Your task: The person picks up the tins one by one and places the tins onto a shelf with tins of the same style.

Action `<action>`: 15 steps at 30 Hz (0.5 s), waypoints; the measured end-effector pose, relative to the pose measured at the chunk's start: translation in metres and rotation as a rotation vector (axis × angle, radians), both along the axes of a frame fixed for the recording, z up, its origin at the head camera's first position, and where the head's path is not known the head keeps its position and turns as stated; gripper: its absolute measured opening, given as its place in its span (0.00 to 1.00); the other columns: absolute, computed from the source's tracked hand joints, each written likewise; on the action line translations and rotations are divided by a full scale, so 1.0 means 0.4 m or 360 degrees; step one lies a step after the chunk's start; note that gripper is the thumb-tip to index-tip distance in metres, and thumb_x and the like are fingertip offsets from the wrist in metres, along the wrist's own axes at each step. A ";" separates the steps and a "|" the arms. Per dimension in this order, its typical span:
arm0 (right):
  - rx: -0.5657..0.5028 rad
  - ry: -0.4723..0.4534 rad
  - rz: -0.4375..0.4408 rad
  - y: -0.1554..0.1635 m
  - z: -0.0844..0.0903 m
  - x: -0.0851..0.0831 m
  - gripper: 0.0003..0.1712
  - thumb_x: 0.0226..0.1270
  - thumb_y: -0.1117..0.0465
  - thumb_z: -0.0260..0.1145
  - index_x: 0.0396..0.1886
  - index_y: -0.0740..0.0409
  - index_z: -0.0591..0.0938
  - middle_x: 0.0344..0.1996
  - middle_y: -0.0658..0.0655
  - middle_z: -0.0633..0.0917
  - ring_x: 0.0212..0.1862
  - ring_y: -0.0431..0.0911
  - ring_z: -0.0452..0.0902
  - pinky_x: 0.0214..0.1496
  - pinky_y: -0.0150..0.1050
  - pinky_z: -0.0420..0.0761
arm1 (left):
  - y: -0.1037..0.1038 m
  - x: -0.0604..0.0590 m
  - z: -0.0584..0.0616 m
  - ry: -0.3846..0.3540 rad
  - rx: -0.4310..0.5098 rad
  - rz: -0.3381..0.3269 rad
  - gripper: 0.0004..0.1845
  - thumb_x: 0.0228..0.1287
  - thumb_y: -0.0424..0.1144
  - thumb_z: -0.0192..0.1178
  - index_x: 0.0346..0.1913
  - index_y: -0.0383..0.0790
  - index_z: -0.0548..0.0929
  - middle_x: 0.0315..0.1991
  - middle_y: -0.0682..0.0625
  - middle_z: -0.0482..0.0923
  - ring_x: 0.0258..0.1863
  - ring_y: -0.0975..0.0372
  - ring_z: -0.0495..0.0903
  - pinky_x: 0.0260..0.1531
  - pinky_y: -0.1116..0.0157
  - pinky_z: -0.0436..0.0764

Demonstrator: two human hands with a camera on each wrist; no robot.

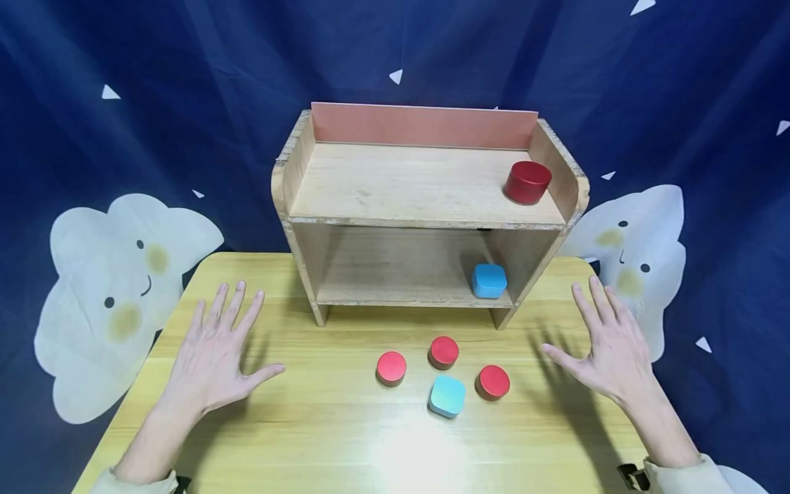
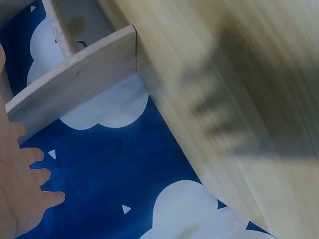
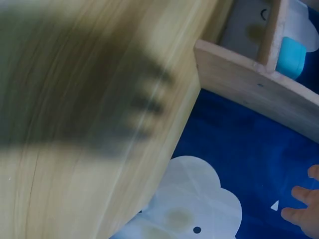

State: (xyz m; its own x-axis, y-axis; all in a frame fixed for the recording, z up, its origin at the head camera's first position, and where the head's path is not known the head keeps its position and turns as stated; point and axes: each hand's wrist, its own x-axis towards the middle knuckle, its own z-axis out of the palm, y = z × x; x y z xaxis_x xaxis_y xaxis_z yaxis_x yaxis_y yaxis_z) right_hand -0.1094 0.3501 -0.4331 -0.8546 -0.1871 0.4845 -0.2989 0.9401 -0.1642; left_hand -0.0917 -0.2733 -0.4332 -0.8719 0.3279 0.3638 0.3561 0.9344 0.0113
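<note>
Both hands hover over a yellow wooden table point(image 1: 321, 439), palms down, fingers spread, holding nothing. My left hand point(image 1: 217, 353) is left of the wooden two-tier shelf point(image 1: 426, 209); my right hand point(image 1: 607, 346) is to its right. Between them on the table lie three red round tins point(image 1: 391, 368) point(image 1: 444, 352) point(image 1: 492, 381) and a light blue square tin point(image 1: 447, 395). A dark red round tin point(image 1: 527, 182) stands on the shelf's top tier at the right, and a blue square tin point(image 1: 489, 280) point(image 3: 291, 55) on the lower tier at the right. In the wrist views only fingertips point(image 2: 30, 199) point(image 3: 301, 209) and blurred hand shadows show.
A dark blue cloth backdrop point(image 1: 185, 103) with white cloud faces point(image 1: 117, 288) hangs behind and around the table. The shelf stands at the table's far middle. The table's left edge and right edge lie close outside each hand.
</note>
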 end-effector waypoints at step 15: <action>-0.0560 -0.0040 0.0069 -0.046 0.013 -0.006 0.59 0.51 0.52 0.82 0.83 0.49 0.64 0.84 0.58 0.62 0.82 0.67 0.60 0.81 0.69 0.60 | 0.051 0.030 -0.049 -0.0054 0.0080 -0.0120 0.63 0.58 0.76 0.62 0.87 0.46 0.49 0.86 0.38 0.51 0.86 0.45 0.52 0.82 0.73 0.25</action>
State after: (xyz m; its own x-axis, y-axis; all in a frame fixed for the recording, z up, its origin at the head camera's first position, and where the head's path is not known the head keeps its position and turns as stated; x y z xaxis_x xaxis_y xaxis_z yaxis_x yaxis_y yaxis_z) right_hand -0.1120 0.3316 -0.4279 -0.8621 -0.0487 0.5044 -0.3289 0.8110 -0.4838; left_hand -0.0798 -0.2528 -0.4527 -0.8576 0.3751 0.3520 0.4240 0.9029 0.0710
